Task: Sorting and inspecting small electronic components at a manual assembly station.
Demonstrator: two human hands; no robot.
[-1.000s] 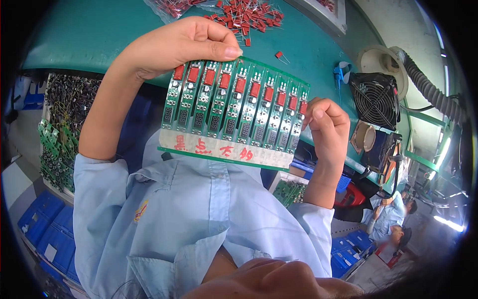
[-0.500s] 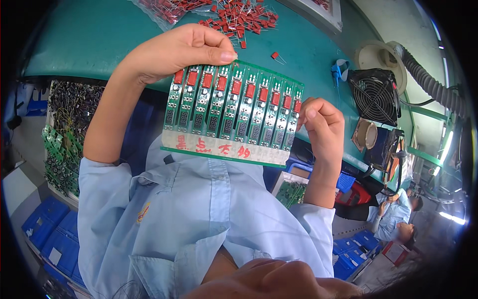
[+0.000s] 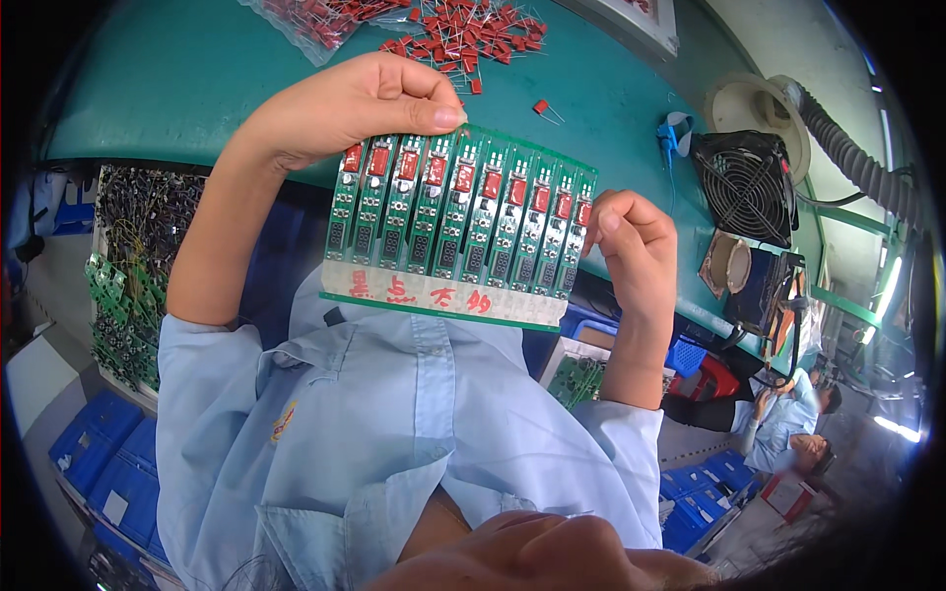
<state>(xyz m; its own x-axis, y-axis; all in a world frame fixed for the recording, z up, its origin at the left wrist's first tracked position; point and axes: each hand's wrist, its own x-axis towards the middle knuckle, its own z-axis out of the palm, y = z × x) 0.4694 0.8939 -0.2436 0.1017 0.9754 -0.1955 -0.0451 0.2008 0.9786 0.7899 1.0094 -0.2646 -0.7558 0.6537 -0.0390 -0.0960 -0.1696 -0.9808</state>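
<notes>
A green circuit board panel [image 3: 443, 231] is held up in front of my chest, tilted a little down to the right. Several narrow strips make it up, each with a red capacitor near the far end and a dark display near the close end. A pale tape strip [image 3: 414, 288] with red handwriting covers its near edge. My left hand [image 3: 394, 98] is closed, pinching the far edge between thumb and fingers. At the panel's right edge, my right hand [image 3: 631, 231] grips it with bent fingers. Loose red capacitors [image 3: 478, 34] lie in a pile beyond my left hand.
A plastic bag of red capacitors [image 3: 320, 25] lies on the green workbench [image 3: 158, 89]. One capacitor [image 3: 541, 105] sits apart. At right stand a black fan [image 3: 744, 187] and a grey hose [image 3: 847, 148]. A tray of circuit boards [image 3: 123, 295] is at left. Another person [image 3: 783, 424] sits far right.
The panel and both hands have shifted very slightly left. My grip on the panel looks the same.
</notes>
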